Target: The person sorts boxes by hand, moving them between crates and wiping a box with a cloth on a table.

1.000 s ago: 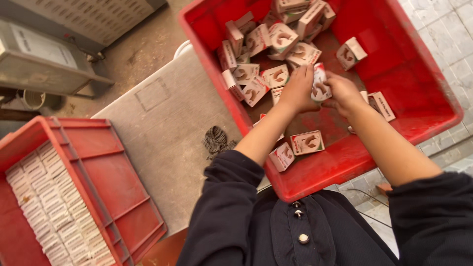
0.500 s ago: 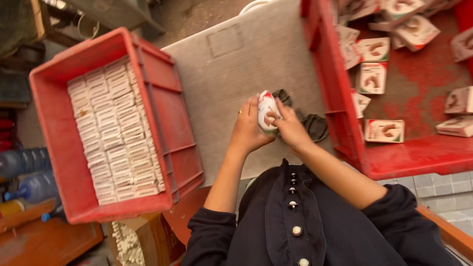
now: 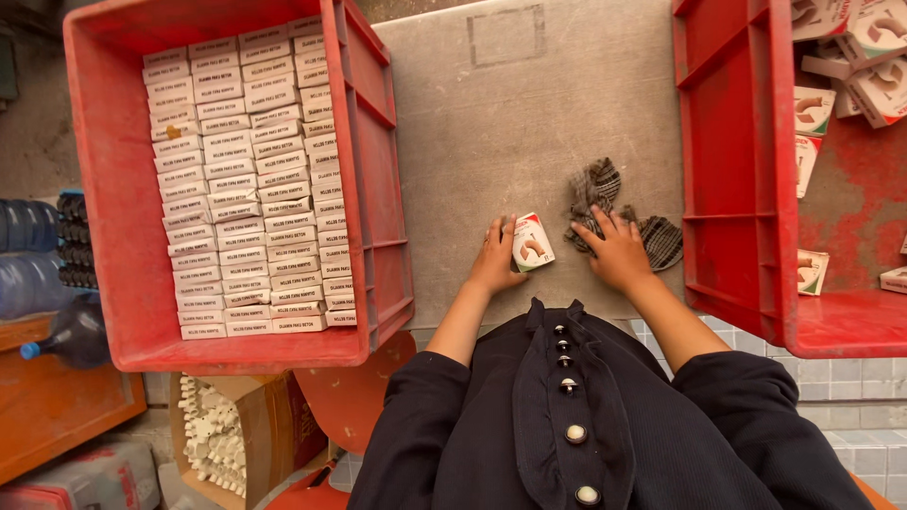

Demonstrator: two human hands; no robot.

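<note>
Hands meet near the middle of the grey bench (image 3: 491, 123), just above the person's dark buttoned garment (image 3: 567, 425). The left hand (image 3: 496, 257) lies at about seven o'clock from centre, fingers stretched forward, its grip loose against the left edge of a small white carton (image 3: 532, 242) with a red and brown picture on its face. That carton rests on the bench, tilted a little, between the two hands. Whether the left fingers pinch it or only steady it cannot be told.

The right hand (image 3: 616, 250) sits at about five o'clock, palm down, fingers spread wide over a dark checked cloth (image 3: 605, 203) that is crumpled on the bench; the hand touches the cloth and holds nothing else. The cloth reaches toward two o'clock from the hand.

At nine o'clock stands a red crate (image 3: 368, 170), packed with neat rows of flat white boxes (image 3: 246, 189) laid edge to edge. At three o'clock a second red crate (image 3: 737, 142) holds loose cartons (image 3: 812, 109) of the same kind as the one on the bench, lying at odd angles.

Below the left crate, toward eight o'clock, an open cardboard box (image 3: 274, 425) shows small white pieces (image 3: 213, 430) inside. Blue plastic bottles (image 3: 28, 255) lie at the far left edge.
</note>
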